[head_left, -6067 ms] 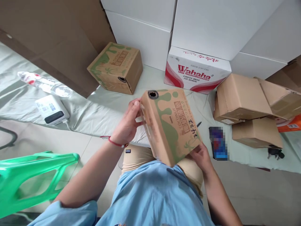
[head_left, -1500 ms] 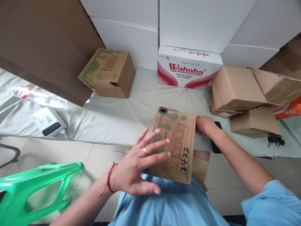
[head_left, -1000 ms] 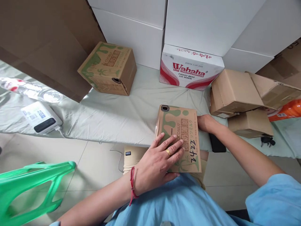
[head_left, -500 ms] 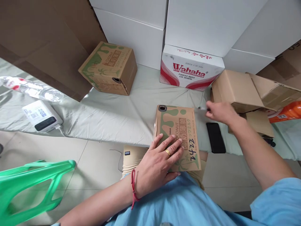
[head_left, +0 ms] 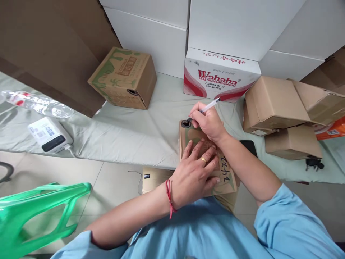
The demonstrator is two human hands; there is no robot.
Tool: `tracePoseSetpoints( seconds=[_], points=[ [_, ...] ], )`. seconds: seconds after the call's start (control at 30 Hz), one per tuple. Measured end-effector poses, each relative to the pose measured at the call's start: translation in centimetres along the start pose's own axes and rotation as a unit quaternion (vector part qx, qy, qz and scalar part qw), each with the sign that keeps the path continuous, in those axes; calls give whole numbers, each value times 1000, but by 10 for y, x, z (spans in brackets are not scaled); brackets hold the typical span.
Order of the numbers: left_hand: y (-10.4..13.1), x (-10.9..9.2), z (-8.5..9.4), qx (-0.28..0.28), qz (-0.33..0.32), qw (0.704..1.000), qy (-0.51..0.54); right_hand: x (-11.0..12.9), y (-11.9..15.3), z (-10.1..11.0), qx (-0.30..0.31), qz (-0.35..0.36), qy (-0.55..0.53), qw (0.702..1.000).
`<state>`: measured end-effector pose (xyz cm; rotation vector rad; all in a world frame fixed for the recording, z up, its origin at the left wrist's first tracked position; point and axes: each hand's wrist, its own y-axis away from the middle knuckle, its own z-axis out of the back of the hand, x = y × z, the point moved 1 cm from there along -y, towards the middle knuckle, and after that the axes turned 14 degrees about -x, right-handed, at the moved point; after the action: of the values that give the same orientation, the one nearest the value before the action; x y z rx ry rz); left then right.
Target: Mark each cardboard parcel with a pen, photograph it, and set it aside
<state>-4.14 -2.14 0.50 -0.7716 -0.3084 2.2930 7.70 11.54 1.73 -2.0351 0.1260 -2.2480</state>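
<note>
Head view: right hand (head_left: 206,120) grips pen (head_left: 210,105) — tip at box (head_left: 192,135).

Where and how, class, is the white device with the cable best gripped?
Probably by its left and right sides, from above: the white device lies flat, its top uncovered, and the cable leaves its near end, beside the dark panel.

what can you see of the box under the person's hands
The coconut-print box is brown cardboard with green drip shapes and black handwritten digits towards its right side. It lies at the near edge of the cloth-covered surface. The left hand is spread on top, hiding much print. The right hand holds a pen, tip by the dark-rimmed hole at the far left corner.
</note>
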Motion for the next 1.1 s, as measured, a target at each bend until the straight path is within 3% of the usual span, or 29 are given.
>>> tracePoseSetpoints(
  seconds=[0.1,0.5,1.1],
  points=[
    [2,-1,-2,-1,12,1000,-15,-10,-1,0,-14,4,11,1000],
    [1,-3,0,0,-1,1000,-21,3,8,1,49,-2,77,996],
    [1,-3,2,-3,1,1000,-13,4,10,1,57,-1,102,993]
  ],
)
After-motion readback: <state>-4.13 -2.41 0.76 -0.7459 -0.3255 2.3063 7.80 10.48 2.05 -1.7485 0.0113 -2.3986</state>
